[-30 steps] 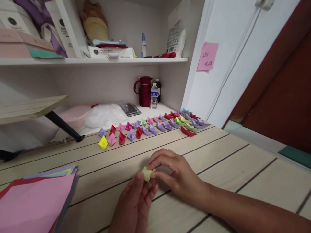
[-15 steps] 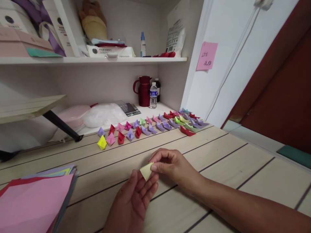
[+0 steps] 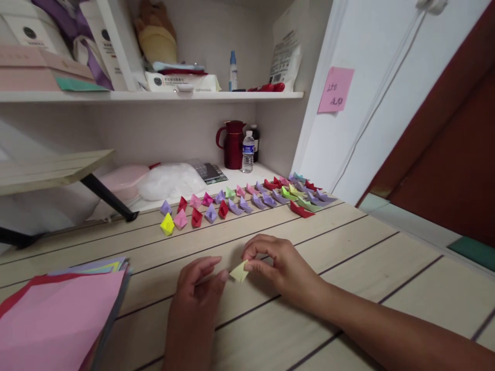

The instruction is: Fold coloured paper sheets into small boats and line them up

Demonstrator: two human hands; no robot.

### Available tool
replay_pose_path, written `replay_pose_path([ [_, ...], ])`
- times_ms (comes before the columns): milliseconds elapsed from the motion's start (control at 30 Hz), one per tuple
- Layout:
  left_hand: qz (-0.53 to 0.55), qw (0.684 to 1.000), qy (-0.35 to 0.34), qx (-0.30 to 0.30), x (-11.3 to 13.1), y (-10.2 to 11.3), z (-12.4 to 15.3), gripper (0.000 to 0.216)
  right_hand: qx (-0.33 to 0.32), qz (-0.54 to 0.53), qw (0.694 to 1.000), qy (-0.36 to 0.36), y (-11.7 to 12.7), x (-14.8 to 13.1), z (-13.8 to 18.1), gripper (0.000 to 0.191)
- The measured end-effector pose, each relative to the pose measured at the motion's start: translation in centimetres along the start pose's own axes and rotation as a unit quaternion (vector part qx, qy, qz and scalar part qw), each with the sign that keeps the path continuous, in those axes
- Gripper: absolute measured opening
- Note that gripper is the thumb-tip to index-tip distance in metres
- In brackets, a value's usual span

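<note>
My right hand [image 3: 276, 265] pinches a small folded pale-yellow paper piece [image 3: 239, 271] just above the wooden tabletop [image 3: 367, 268]. My left hand [image 3: 195, 299] sits beside it on the left, fingers loosely curled and apart, its fingertips a little short of the paper and holding nothing. Beyond the hands, two rows of small folded paper boats [image 3: 247, 198] in purple, pink, red, green and yellow run across the back of the table, with a bright yellow one [image 3: 167, 224] at the left end.
A stack of coloured paper sheets [image 3: 58, 319], pink on top, lies at the near left. Behind the table a white shelf holds a dark red jug [image 3: 233, 144], a water bottle [image 3: 247, 152] and a plastic bag [image 3: 170, 181]. A pink sticky note [image 3: 335, 89] hangs on the wall.
My left hand has let go of the yellow paper piece and drawn back to the left. My right hand keeps the piece pinched and has lowered it toward the table.
</note>
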State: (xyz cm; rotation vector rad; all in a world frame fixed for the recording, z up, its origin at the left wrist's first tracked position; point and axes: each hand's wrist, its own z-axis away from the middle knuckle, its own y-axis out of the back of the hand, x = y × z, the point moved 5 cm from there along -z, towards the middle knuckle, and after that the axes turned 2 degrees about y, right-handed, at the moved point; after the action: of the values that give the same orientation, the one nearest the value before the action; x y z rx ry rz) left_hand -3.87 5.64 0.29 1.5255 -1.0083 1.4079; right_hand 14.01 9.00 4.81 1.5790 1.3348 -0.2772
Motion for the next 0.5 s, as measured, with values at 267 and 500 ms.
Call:
replay_pose_path([
  [267, -0.148, 0.973, -0.158, -0.082, 0.6, -2.0, 1.2, 0.018, -0.06, 0.106, 0.992, 0.038, -1.4, 0.2, 0.6, 0.01],
  [500, -0.178, 0.968, -0.166, -0.059, -0.1, -2.1, 1.4, 0.013, -0.055, 0.086, 0.995, 0.022, -1.6, 0.4, 0.6, 0.008],
])
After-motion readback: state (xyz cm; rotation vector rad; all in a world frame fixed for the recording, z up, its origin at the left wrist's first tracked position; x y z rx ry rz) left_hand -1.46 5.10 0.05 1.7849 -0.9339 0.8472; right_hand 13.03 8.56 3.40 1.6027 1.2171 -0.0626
